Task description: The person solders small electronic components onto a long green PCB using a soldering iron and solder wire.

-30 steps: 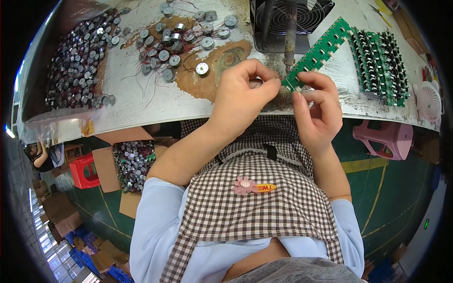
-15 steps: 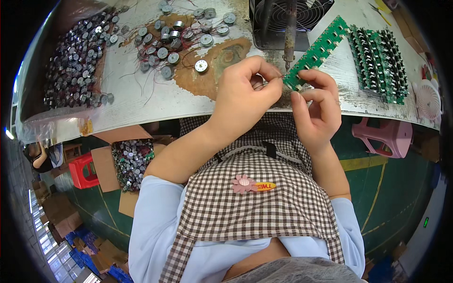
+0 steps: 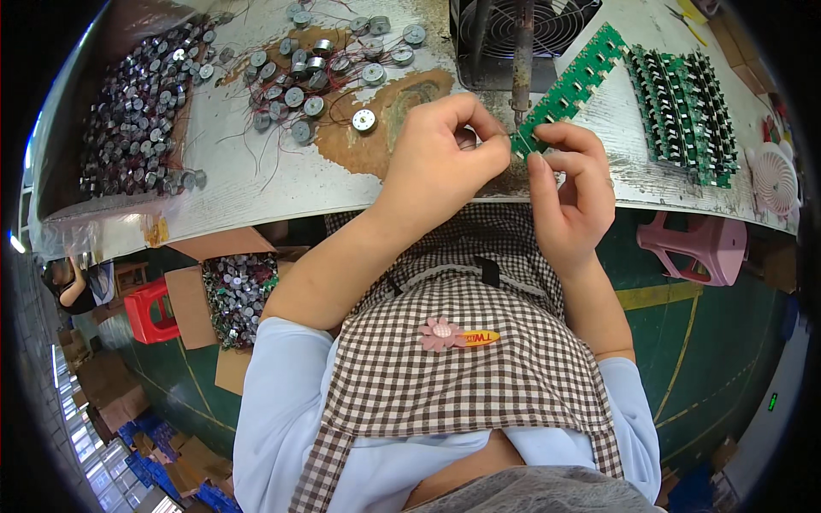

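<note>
My right hand (image 3: 577, 184) is closed, its thumb and fingers pinching the near end of a long green circuit board strip (image 3: 569, 90). The strip slants away to the upper right and carries a row of small components. Left of it, my left hand (image 3: 449, 158) is closed, thumb and forefinger pressed together beside the board's near end. A bit of a small round motor (image 3: 464, 138) shows inside that hand; the rest is hidden by the fingers. Just above the board's near end stands an upright soldering iron (image 3: 522, 73), its tip close to the board and fingertips.
Small motors with red wires (image 3: 312, 81) lie loose at left, beside a bigger heap of motors (image 3: 141, 111). A black fan (image 3: 547, 26) stands behind the iron. At right are stacked green boards (image 3: 684, 115), a small white fan (image 3: 776, 178) and pliers (image 3: 691, 27).
The board strip has shifted slightly left and toward the iron, with the right hand turning a little. The left hand has moved slightly up and left.
</note>
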